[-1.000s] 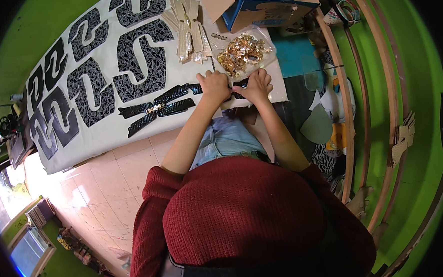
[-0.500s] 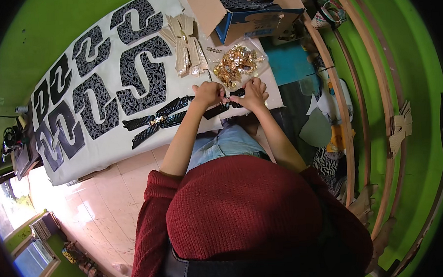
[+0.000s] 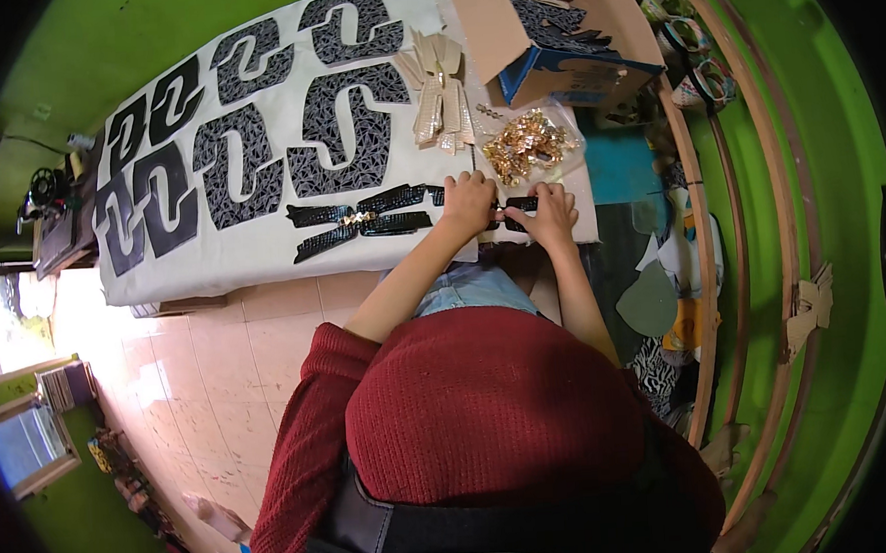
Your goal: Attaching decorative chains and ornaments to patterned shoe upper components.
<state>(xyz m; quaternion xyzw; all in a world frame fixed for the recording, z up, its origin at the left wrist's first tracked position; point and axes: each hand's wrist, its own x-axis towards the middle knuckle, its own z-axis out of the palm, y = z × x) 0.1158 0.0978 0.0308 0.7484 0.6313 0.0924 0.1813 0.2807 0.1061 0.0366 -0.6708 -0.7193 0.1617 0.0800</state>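
My left hand (image 3: 470, 205) and my right hand (image 3: 551, 215) are close together near the table's front edge, fingertips nearly meeting. Both are closed in a pinch on a glossy black textured strap piece (image 3: 523, 204), which they partly cover. What lies right between the fingertips is too small to make out. Left of my left hand is a set of crossed black strap pieces (image 3: 390, 221) with a gold ornament (image 3: 359, 218) at its middle. Just beyond my hands is a clear plastic bag (image 3: 574, 156) holding many small gold ornaments (image 3: 529, 147).
On the white-covered table (image 3: 252, 261) lie several black patterned S-shaped cutouts (image 3: 330, 132). A stack of beige crossed straps (image 3: 441, 96) stands beyond my left hand. An open cardboard box (image 3: 490, 34) of strap pieces is at the back right. Wooden rails (image 3: 705, 263) run along the right.
The view has swung, so the table and its things appear farther right. My hands stay together at the black strap piece, with small shifts of the fingers.
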